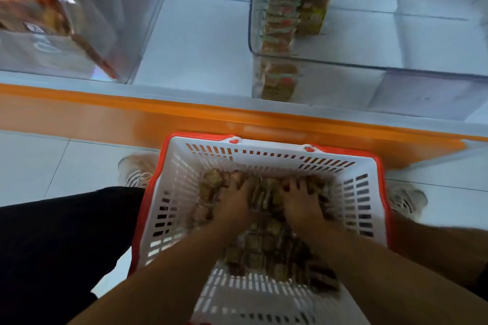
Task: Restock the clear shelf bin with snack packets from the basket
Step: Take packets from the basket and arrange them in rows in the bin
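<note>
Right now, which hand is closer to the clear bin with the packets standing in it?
Right. The right hand lies in the basket roughly below the clear bin; the left hand lies beside it, farther left of the bin.

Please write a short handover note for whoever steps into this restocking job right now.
Left hand and right hand: both down in the basket on the snack packets; blur hides whether either grips any.
Basket: on the floor, against the orange shelf edge.
Clear shelf bin: two rows of packets along its left side, the rest bare.
Left: lift packets and fill the bin.
</note>
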Tool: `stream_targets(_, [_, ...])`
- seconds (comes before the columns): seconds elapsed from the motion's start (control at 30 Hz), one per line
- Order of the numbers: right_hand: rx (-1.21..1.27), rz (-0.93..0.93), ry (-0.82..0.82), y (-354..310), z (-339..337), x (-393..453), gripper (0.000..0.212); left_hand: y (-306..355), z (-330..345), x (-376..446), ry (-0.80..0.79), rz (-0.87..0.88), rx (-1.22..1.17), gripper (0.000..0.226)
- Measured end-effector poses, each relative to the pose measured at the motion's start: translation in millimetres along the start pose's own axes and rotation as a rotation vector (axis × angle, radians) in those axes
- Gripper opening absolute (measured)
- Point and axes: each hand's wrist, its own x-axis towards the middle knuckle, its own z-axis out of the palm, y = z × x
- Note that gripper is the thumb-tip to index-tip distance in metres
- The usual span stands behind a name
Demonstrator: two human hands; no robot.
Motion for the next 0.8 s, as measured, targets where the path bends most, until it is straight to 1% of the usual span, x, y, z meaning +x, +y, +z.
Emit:
stream_targets(0.07, [-0.019,-0.095,-0.007,6,6,5,0.075,3,13,8,0.009,-0.019,-0.055,0.076])
stream_targets(0.13, [-0.013,-0.151,-0.024,9,10,8,0.072,7,25,15,0.061,-0.005,-0.193,0.067])
stream_targets(0.23, [0.037,-0.169,-0.054,7,11,11,0.063,11,37,23,0.042,-0.032,-0.303,0.069])
stream_targets(0.33, [0.07,-0.2,-0.091,3,12,14,0.06,8,38,32,0.027,-0.056,-0.25,0.078])
stream_targets(0.43, [0.154,-0.172,-0.097,3,9,15,0.059,7,36,39,-0.01,-0.104,-0.205,0.087])
stream_targets(0.47, [0.174,-0.162,-0.099,2,8,15,0.059,7,36,40,0.0,-0.124,-0.222,0.085])
stream_targets(0.53, [0.19,-0.158,-0.097,2,6,14,0.06,7,35,42,0.03,-0.142,-0.241,0.075])
stream_targets(0.63, [0.227,-0.171,-0.059,4,6,10,0.059,6,33,42,-0.012,-0.12,-0.227,0.068])
stream_targets(0.7, [0.251,-0.21,-0.05,6,9,6,0.061,3,35,42,-0.043,-0.086,-0.219,0.064])
stream_targets(0.77, [0.332,-0.235,-0.051,7,13,2,0.056,-1,37,41,-0.08,-0.053,-0.194,0.063])
stream_targets(0.8, [0.416,-0.231,-0.051,6,13,1,0.049,-2,38,41,-0.101,-0.04,-0.179,0.066])
